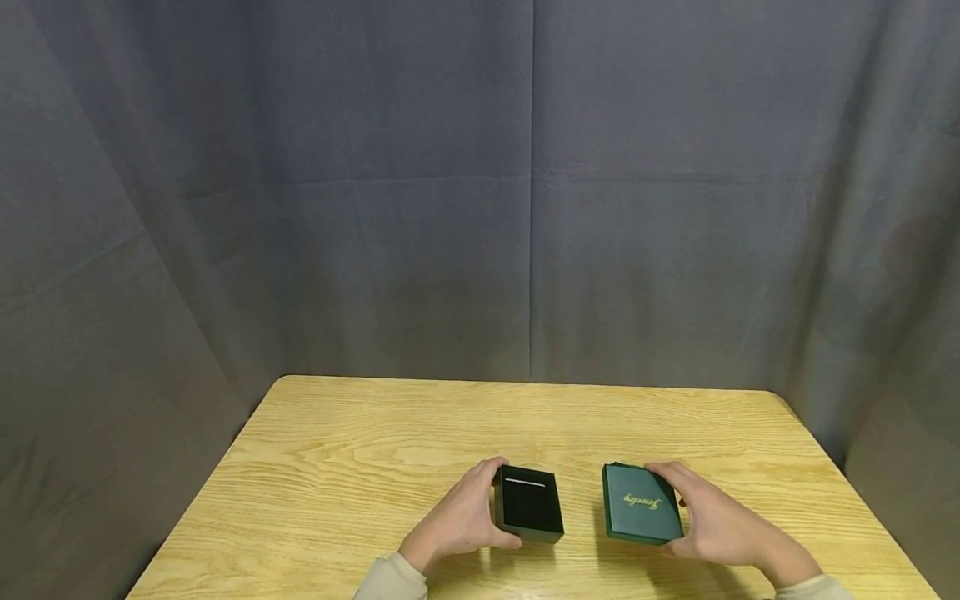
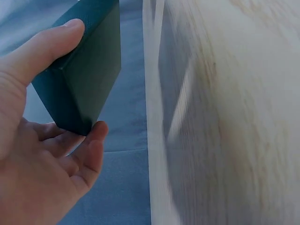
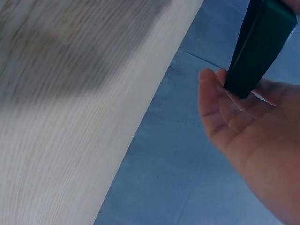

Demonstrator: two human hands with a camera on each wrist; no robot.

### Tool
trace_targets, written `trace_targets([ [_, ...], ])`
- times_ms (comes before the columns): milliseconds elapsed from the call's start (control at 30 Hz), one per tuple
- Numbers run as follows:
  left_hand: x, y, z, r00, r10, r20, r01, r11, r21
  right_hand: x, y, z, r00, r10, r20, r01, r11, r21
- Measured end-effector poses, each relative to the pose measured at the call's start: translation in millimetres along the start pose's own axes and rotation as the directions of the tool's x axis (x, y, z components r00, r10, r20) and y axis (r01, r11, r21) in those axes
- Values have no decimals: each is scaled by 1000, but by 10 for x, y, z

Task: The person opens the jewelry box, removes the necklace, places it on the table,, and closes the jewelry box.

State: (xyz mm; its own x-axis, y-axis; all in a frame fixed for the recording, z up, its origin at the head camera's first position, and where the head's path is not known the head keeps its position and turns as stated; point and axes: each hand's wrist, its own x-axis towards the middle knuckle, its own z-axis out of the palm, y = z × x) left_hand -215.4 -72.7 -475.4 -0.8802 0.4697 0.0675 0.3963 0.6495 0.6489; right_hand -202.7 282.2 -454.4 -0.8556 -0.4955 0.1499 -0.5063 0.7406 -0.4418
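Observation:
Two halves of a small jewelry box are held apart above the table. My left hand (image 1: 465, 515) grips the box base (image 1: 531, 507), which has green sides, a black inner face and a thin pale line near its far edge. In the left wrist view, the thumb presses one edge of the green base (image 2: 93, 70) and the fingertips the opposite edge. With my right hand (image 1: 716, 521) I hold the green lid (image 1: 642, 502), its gold "Jewelry" lettering upside down to the camera. The right wrist view catches the lid (image 3: 260, 47) edge-on against the fingers.
A light wooden table (image 1: 360, 433) with rounded far corners lies below both hands. Grey curtains (image 1: 405, 250) hang behind it and along both sides. Shadows of the hands and box halves fall on the tabletop.

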Motion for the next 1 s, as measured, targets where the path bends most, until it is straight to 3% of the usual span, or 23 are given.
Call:
trace_targets([
  [1000, 1, -68, 32, 999, -33, 37, 33, 999, 10, 2, 136, 50, 997, 44, 71, -42, 999, -31],
])
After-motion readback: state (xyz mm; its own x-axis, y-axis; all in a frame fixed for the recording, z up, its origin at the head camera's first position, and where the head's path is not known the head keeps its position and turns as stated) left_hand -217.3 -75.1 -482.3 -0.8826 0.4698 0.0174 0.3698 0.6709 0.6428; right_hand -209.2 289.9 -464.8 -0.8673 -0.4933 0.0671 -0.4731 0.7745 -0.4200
